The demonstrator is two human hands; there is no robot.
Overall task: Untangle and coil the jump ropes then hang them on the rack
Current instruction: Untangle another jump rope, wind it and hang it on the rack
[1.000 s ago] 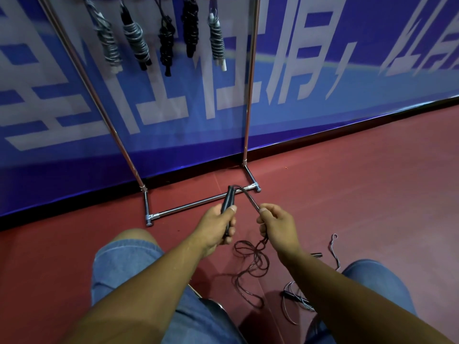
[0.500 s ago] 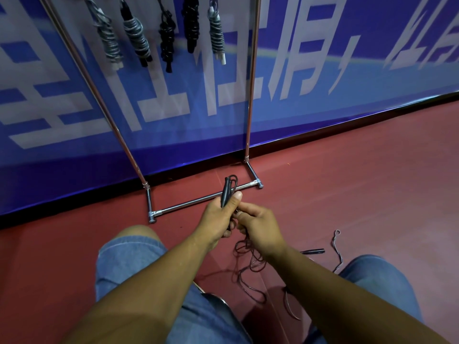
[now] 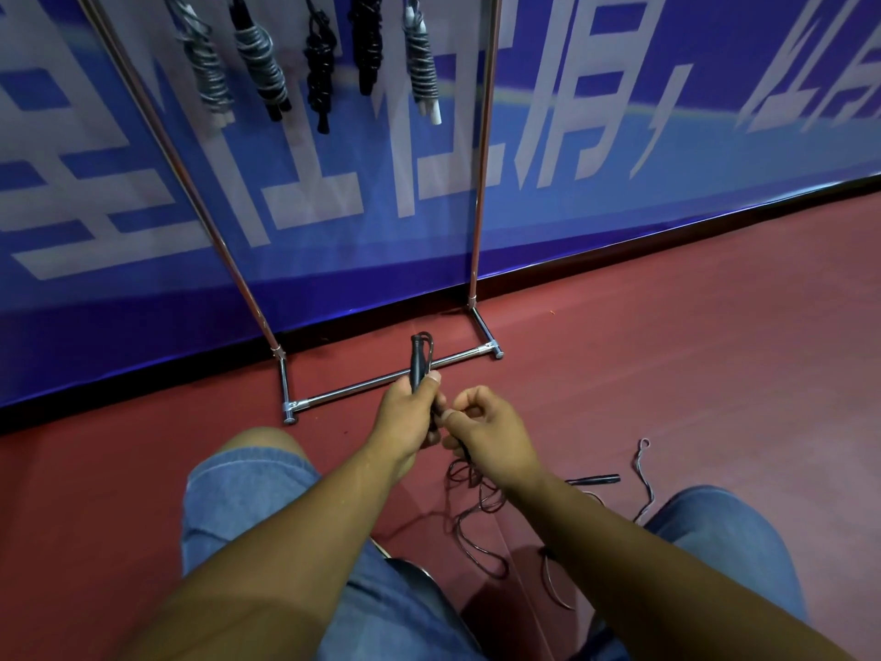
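Note:
My left hand (image 3: pixel 410 412) grips the black handles of a jump rope (image 3: pixel 419 357), which stick up above my thumb. Just to its right, my right hand (image 3: pixel 491 429) pinches the thin dark cord of the same rope. The loose cord (image 3: pixel 476 512) hangs down from my hands in tangled loops onto the red floor between my knees. A metal rack (image 3: pixel 391 381) stands straight ahead against the blue banner. Several coiled ropes (image 3: pixel 324 59) hang from its top.
Another rope lies on the floor at the right: a black handle (image 3: pixel 593 479) and a grey cord (image 3: pixel 643 474) by my right knee. My knees in blue shorts (image 3: pixel 248 489) frame the floor. The blue banner wall (image 3: pixel 619 159) runs behind the rack.
My right hand moved in from the stretched cord to my left hand, laying a loop along the handles, and has now drawn slightly right and down with the cord.

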